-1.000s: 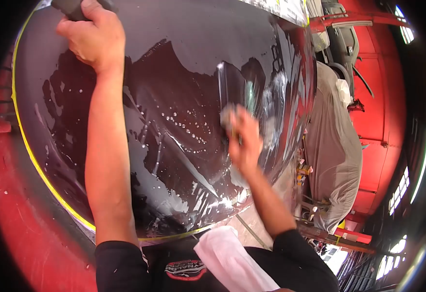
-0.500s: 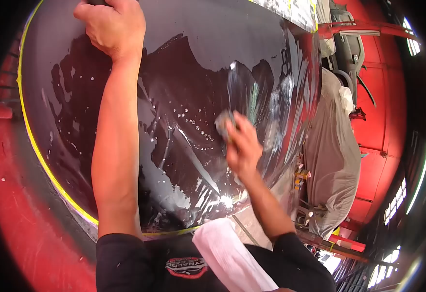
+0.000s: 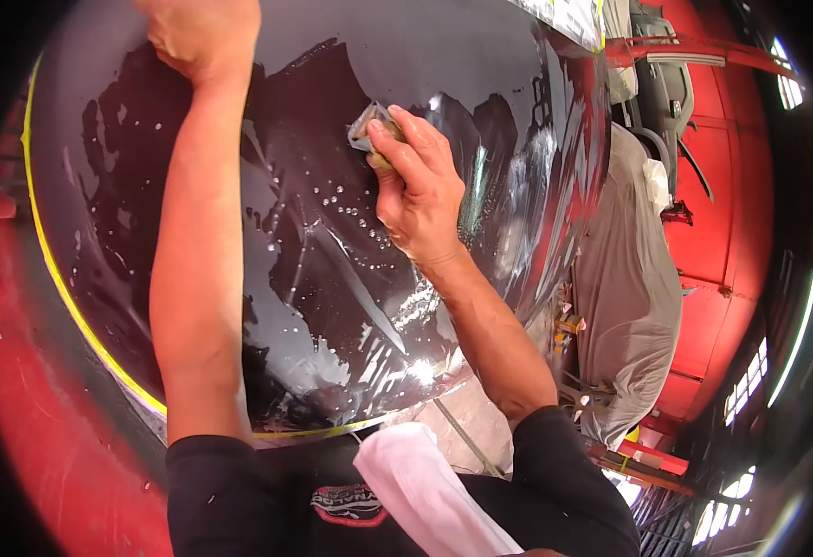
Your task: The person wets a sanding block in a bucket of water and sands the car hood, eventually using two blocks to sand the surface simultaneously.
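A dark, wet car panel (image 3: pixel 314 111) with water streaks and droplets fills the middle. My right hand (image 3: pixel 418 186) grips a small grey and yellowish sanding pad (image 3: pixel 372 135) between thumb and fingers, against the upper middle of the panel. My left hand (image 3: pixel 200 37) is at the top edge of the view, over the upper left of the panel; its fingers are cut off by the frame, so what it holds cannot be made out. Yellow masking tape (image 3: pixel 72 302) runs along the panel's left and lower edge.
Masking paper (image 3: pixel 569 19) covers the top right corner of the panel. A grey cover (image 3: pixel 629 297) drapes a large object on the right, before a red wall (image 3: pixel 717 213). A white towel (image 3: pixel 430 487) hangs at my chest. Red bodywork (image 3: pixel 54 418) lies at lower left.
My right hand has moved up and left across the panel with the pad. My left hand sits slightly higher and further left, and the view has shifted a little.
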Demonstrator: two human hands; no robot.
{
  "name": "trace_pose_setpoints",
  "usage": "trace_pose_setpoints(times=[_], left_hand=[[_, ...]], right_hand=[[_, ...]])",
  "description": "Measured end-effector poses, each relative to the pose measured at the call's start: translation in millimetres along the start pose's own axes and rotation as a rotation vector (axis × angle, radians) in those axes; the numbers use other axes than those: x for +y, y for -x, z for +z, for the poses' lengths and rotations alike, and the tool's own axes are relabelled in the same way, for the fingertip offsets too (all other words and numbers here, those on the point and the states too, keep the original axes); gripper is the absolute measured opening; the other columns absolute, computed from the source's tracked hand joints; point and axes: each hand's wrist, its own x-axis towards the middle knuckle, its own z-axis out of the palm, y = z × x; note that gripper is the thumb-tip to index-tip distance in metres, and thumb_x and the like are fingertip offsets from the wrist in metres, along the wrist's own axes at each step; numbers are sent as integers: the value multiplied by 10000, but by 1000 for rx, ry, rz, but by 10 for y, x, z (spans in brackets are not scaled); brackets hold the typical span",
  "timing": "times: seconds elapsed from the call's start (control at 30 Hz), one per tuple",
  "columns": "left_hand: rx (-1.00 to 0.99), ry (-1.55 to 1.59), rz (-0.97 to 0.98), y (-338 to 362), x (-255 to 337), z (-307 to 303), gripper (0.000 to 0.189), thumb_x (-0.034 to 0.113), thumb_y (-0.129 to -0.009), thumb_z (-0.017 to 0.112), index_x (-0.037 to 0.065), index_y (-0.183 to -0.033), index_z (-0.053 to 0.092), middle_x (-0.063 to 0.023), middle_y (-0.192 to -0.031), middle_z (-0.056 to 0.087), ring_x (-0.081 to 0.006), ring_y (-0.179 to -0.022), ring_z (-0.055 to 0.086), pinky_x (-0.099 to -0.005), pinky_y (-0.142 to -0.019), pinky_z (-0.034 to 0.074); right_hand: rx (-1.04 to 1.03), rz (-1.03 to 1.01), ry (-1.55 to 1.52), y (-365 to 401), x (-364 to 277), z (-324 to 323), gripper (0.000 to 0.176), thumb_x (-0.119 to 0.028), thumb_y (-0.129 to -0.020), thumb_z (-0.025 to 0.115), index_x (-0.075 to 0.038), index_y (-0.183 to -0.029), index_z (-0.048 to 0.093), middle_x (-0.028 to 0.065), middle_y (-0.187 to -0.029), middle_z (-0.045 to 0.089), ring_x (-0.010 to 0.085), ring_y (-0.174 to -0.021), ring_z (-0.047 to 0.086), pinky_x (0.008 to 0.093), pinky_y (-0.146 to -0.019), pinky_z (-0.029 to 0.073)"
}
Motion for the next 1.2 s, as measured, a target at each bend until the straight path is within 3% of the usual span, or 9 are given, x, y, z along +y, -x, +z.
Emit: trace_pose_setpoints(times=[0.03, 0.2, 0.27, 0.47, 0.57, 0.67, 0.87, 1.07, 1.2], left_hand=[[48, 22, 33, -22, 47, -8, 573, 368, -1054, 431, -114, -1364, 424, -352, -1281, 569, -461, -1218, 563, -476, -1051, 424], [-161, 160, -70, -1, 224, -255, 533, 351, -1053, 425, -110, -1320, 456, -331, -1251, 590, -451, -1190, 581, -475, -1042, 430], [-246, 207, -59, 62, 240, -294, 522, 343, -1053, 423, -110, -1308, 463, -325, -1244, 595, -447, -1185, 584, -473, -1041, 431], [-2, 116, 103, -58, -43, 39, 530, 357, -1034, 459, -102, -1298, 470, -315, -1213, 610, -450, -1139, 601, -479, -1015, 445], [99, 142, 88, -55, 16, 91, 535, 366, -1029, 471, -101, -1290, 473, -313, -1200, 614, -450, -1123, 607, -482, -1003, 451], [-43, 164, 35, -78, 0, -3, 526, 358, -1029, 468, -103, -1281, 477, -312, -1211, 613, -449, -1134, 604, -481, -1012, 448], [-50, 125, 67, -76, -62, -4, 522, 345, -1030, 468, -107, -1291, 472, -313, -1215, 615, -452, -1145, 603, -478, -1015, 452], [6, 147, 81, -96, -55, 73, 564, 346, -1037, 461, -116, -1358, 439, -326, -1281, 585, -445, -1215, 574, -467, -1064, 431], [-45, 100, -25, -6, 85, -20, 622, 411, -1040, 472, -73, -1424, 409, -307, -1359, 545, -429, -1267, 545, -456, -1110, 399]], right_hand=[[-7, -8, 32, 31, -43, -92, 466, 78, -797, 689, -104, -1226, 705, 174, -1314, 638, 355, -1158, 630, 395, -986, 507], [-97, 233, 356, 2171, -67, -894, 512, 112, -800, 603, 16, -1302, 625, 306, -1342, 573, 450, -1267, 558, 480, -1074, 447], [-79, 240, 370, 2166, -4, -909, 490, 102, -824, 606, -6, -1300, 635, 291, -1340, 580, 445, -1251, 570, 466, -1071, 449], [45, 135, 205, 252, 290, -303, 515, 87, -804, 633, -109, -1278, 680, 191, -1341, 608, 372, -1183, 606, 404, -987, 501], [-37, 229, 325, 1165, 126, -717, 462, 61, -847, 684, -80, -1286, 663, 240, -1317, 620, 367, -1198, 628, 406, -1001, 515], [35, 293, 348, 2295, 142, -965, 433, 105, -827, 657, -30, -1238, 666, 261, -1302, 620, 406, -1220, 610, 452, -1047, 487], [73, 186, 248, 186, 407, -371, 415, 24, -856, 668, -121, -1244, 684, 174, -1300, 645, 344, -1206, 613, 380, -995, 507], [145, 286, 332, 2204, 510, -917, 415, 58, -857, 683, -90, -1244, 678, 228, -1338, 616, 382, -1238, 604, 457, -1032, 491], [112, 266, 307, 455, 800, -685, 362, -1, -870, 682, -127, -1210, 692, 189, -1282, 654, 355, -1147, 652, 409, -970, 541]])
